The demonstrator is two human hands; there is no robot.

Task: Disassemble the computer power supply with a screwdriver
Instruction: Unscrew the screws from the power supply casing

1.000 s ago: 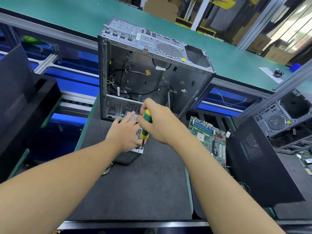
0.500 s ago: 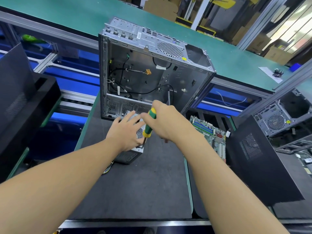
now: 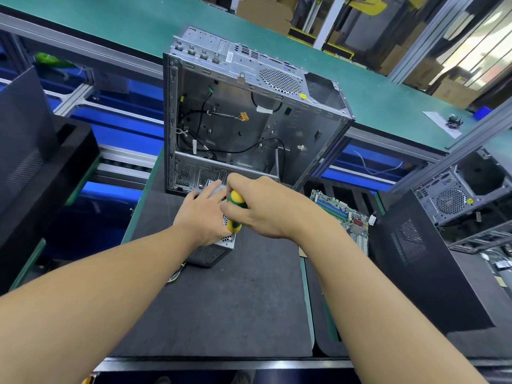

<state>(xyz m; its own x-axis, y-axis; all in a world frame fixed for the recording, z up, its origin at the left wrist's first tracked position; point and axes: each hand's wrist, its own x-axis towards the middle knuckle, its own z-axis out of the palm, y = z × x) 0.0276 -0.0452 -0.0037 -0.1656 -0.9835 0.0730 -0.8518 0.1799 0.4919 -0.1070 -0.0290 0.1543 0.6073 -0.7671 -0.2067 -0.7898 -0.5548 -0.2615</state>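
Note:
The grey metal power supply [image 3: 214, 252] sits on the black mat [image 3: 221, 314], just in front of the open computer case [image 3: 249, 128]. My left hand [image 3: 201, 214] lies on top of the power supply with fingers spread flat, covering most of it. My right hand [image 3: 266, 206] grips the green and yellow screwdriver [image 3: 235, 210] by its handle, held upright over the unit's right side. The screwdriver's tip is hidden behind my hands. A few coloured wires [image 3: 174, 275] trail from the unit's left side.
A green motherboard [image 3: 343, 214] lies right of my right hand. Black side panels stand at the left [image 3: 30, 167] and right [image 3: 421, 259]. Another opened case [image 3: 454, 195] sits at the far right. A green conveyor [image 3: 138, 31] runs behind the case.
My right hand has turned over the screwdriver handle and now sits lower on it. The left hand stays on the power supply.

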